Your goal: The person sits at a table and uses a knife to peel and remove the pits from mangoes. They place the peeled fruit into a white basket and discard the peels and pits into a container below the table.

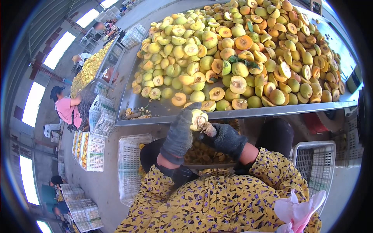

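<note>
My left hand (179,137), in a dark grey work glove, is shut on a halved yellow fruit (198,119) with its cut face towards me. My right hand (225,139), gloved alike, is shut on a small tool with a wrapped handle (209,130), held against the cut face; its working end is hidden. Both hands are just in front of the near edge of a metal table (279,110). On the table lies a big heap of halved yellow-green and orange fruits (217,66), with a few green leaves among them.
White plastic crates stand at my left (125,171) and right (327,166). Below my hands is a container of fruit pieces (195,154). Further left, a person in a pink shirt (70,109) sits by another fruit-laden table (94,65) and stacked crates (102,116).
</note>
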The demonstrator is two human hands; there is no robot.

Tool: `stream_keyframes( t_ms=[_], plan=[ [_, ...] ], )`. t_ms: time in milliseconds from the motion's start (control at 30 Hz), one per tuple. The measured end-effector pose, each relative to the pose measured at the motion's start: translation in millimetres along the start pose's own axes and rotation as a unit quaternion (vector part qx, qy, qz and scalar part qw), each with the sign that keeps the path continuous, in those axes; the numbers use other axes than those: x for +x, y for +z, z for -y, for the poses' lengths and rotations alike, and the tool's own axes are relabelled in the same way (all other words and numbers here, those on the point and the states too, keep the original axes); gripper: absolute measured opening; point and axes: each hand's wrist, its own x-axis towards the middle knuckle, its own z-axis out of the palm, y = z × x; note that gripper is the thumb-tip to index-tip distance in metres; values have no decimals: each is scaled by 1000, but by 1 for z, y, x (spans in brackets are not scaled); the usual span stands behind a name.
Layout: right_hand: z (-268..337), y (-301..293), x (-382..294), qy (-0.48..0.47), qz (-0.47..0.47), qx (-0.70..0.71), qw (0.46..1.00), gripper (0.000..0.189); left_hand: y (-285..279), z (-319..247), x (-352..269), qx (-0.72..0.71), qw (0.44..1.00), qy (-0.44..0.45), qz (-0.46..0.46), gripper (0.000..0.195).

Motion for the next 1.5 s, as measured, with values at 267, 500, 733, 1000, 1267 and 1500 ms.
stream_keyframes(
  t_ms=[267, 500, 733, 1000, 1267, 1500],
  plan=[
    [-2, 3, -6, -24, 7, 45, 999, 26, 6, 48, 7, -262, 962, -70, -39, 36],
    [-19, 4, -6, 102, 170, 169, 965, 26, 31, 3, 6, -131, 985, 36, -102, 28],
    [-24, 12, -10, -106, 209, 303, 924, 26, 33, 5, 4, -144, 982, 40, -111, 29],
    [-10, 16, -3, -91, 102, 204, 970, 40, 21, -5, 2, -320, 930, -180, -33, 33],
    [-76, 64, 9, -145, 128, 214, 958, 40, 40, 9, 1, -170, 980, -38, -100, 36],
    [-17, -1, -6, -127, 91, 35, 987, 26, 4, 14, -4, -162, 981, -35, 103, 27]
  ],
)
